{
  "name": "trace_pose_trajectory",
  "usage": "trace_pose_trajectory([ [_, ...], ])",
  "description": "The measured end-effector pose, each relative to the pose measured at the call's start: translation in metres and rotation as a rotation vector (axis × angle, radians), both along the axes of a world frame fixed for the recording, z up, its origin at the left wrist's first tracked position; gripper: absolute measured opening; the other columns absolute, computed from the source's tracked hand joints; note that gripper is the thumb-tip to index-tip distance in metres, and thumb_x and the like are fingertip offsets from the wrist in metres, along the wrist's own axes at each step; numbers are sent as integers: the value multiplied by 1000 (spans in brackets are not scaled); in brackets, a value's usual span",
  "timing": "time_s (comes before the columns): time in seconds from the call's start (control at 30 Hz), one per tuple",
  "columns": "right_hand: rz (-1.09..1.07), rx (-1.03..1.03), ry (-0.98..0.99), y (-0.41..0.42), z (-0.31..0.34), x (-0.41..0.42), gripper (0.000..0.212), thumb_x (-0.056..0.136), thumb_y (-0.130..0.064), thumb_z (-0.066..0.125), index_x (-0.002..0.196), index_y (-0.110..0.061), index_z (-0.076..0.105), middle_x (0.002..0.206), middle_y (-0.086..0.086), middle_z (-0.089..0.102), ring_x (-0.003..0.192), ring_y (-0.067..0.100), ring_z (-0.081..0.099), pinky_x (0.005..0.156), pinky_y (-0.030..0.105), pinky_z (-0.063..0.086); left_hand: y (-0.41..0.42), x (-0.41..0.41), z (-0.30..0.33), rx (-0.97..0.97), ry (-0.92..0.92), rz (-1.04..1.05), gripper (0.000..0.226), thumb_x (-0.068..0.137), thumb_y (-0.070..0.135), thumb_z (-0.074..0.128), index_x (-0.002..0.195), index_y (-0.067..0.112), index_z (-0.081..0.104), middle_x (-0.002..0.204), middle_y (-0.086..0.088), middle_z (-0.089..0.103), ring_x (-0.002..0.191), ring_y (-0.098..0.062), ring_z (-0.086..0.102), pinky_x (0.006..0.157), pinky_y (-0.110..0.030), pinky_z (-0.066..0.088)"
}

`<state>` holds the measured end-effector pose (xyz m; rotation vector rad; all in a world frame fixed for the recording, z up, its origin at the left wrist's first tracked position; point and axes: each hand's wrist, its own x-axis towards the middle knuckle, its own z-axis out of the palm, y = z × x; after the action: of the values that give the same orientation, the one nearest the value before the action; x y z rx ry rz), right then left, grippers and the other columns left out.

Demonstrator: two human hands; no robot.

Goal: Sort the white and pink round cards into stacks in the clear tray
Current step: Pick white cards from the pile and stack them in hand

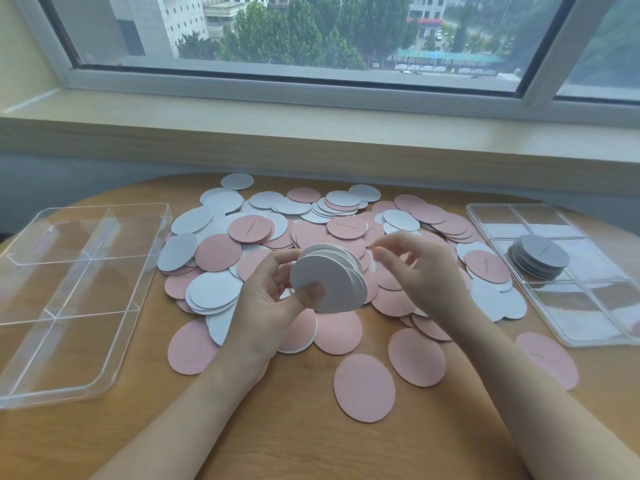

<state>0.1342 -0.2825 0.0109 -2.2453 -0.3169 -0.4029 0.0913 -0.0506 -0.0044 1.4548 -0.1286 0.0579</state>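
Pink cards [364, 387] & white cards [214, 289], clear tray [568, 336], tan wood table [311, 445].

The counter [304, 441] has a light wood-grain surface with a rounded far edge. Behind it, a pale windowsill [311, 133] spans the full width of the view. Above the windowsill, a white-framed window [294, 77] shows green trees [298, 32], a grey building [180, 19] and parked cars [440, 68] below.

White card stack [332, 289] held on edge over mixed pile [311, 237], small white stack [538, 259] in right clear tray [588, 327]
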Motion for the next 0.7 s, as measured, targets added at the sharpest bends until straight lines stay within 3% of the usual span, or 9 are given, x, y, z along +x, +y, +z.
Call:
trace_pose_trajectory([
  [0.1, -205, -372, -92, -25, -13, 28, 10, 87, -21, 71, 96, -23, 70, 93, -8, 65, 86, 19, 62, 79, 36, 46, 0, 1, 0, -10, 11, 18, 44, 73, 24, 82, 113, 22, 65, 105, 6, 78, 97, -11, 68, 81, -22, 54],
  [0.17, -251, -483, -54, -36, -20, 40, 17, 84, -22, 72, 101, -19, 70, 99, -2, 64, 93, 28, 60, 83, 38, 42, 1, 2, -1, -8, 17, 28, 44, 74, 24, 84, 114, 23, 64, 107, 6, 77, 99, -19, 68, 81, -26, 56],
  [0.27, -264, -530, -95, -42, -27, 47, 21, 82, -18, 72, 103, -15, 70, 98, 3, 63, 89, 33, 61, 73, 33, 38, 2, 2, -2, 6, 16, 28, 48, 75, 31, 86, 117, 23, 64, 111, 3, 77, 107, -32, 66, 85, -41, 57],
  [0.4, -284, -571, -159, -41, -29, 51, 12, 85, -15, 72, 97, -13, 72, 93, 5, 67, 84, 35, 63, 68, 35, 43, 2, 4, -4, 8, 24, 27, 47, 73, 34, 86, 115, 26, 65, 111, 1, 77, 107, -36, 65, 81, -42, 58],
  [0.57, -316, -605, -243, -41, -29, 50, 6, 85, -18, 75, 89, -14, 74, 90, 2, 68, 79, 33, 64, 69, 36, 48, 0, 4, -7, 3, 19, 27, 51, 68, 44, 85, 114, 30, 67, 115, 0, 76, 110, -34, 66, 94, -52, 53],
  [0.7, -331, -581, -181, -45, -29, 53, 8, 88, -25, 73, 90, -18, 76, 95, 0, 70, 83, 32, 64, 70, 36, 48, 0, 5, -7, 9, 6, 23, 48, 69, 41, 84, 113, 30, 68, 115, -1, 76, 110, -33, 67, 96, -56, 51],
])
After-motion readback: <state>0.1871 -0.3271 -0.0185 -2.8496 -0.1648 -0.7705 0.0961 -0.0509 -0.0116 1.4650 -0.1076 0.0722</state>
